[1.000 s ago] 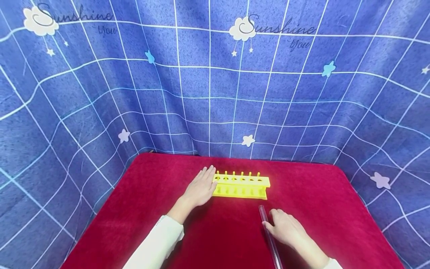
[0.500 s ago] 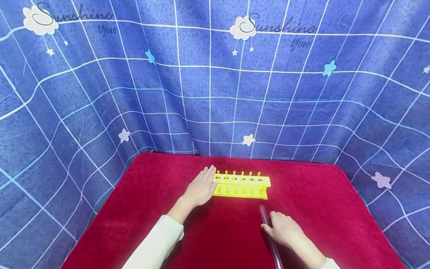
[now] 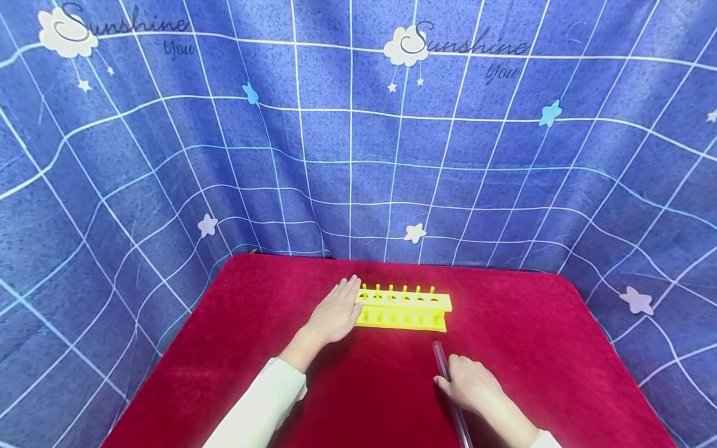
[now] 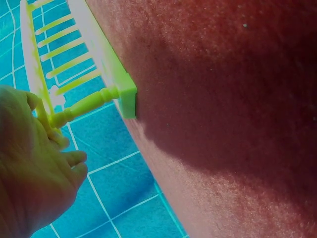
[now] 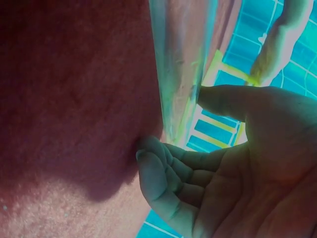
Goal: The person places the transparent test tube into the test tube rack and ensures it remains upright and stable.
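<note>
Head view: the clear, straight tube (image 3: 440, 358) on the red cloth-covered tabletop (image 3: 364, 398) could roll if the right hand (image 3: 475, 387) nudges it; thumb and fingers stand apart about it, contact unclear. Its long axis points forward, slightly left, at the yellow pegged rack (image 3: 404, 305), where the left hand (image 3: 335, 316) rests straight-fingered.

Red table (image 3: 224, 348) (plush-looking), yellow rack (image 3: 403, 303), slanting clear tube (image 3: 459, 420)

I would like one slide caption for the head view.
Left hand touching a yellow rack, right hand at a clear tube, red cloth underneath.
</note>
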Demonstrator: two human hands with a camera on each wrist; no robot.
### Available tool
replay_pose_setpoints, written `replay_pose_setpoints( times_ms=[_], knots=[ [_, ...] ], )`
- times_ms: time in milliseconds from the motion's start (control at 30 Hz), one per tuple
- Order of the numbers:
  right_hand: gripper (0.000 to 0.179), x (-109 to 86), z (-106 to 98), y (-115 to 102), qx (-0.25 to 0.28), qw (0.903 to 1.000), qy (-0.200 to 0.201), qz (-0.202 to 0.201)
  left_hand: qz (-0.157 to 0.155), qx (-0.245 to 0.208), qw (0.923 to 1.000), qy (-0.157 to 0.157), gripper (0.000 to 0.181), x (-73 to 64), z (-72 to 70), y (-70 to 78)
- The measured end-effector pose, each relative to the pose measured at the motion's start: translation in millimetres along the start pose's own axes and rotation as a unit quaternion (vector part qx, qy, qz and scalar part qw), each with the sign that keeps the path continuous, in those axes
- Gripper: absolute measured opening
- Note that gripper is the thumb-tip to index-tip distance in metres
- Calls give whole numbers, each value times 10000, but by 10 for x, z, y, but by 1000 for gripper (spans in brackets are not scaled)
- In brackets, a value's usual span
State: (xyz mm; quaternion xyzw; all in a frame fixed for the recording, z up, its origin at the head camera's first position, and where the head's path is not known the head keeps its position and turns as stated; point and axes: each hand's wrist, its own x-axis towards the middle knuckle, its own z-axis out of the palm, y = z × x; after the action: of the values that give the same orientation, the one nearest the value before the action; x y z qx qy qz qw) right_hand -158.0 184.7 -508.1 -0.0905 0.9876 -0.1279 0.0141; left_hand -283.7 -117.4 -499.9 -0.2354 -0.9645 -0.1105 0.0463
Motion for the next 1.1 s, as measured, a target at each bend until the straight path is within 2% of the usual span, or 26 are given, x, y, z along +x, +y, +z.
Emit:
replay_pose_setpoints(
  times_ms=[200,633,1100],
  knots=[
    [37,5,32,-9,54,9999,109,23,-23,-1,10000,-39,65,1,2,8],
    [42,42,60,-36,51,9994,-159,292,53,-67,9999,60,64,5,20,-13],
    [28,80,-12,56,495,9984,-220,142,15,-139,9999,-32,66,15,7,-9]
  ],
)
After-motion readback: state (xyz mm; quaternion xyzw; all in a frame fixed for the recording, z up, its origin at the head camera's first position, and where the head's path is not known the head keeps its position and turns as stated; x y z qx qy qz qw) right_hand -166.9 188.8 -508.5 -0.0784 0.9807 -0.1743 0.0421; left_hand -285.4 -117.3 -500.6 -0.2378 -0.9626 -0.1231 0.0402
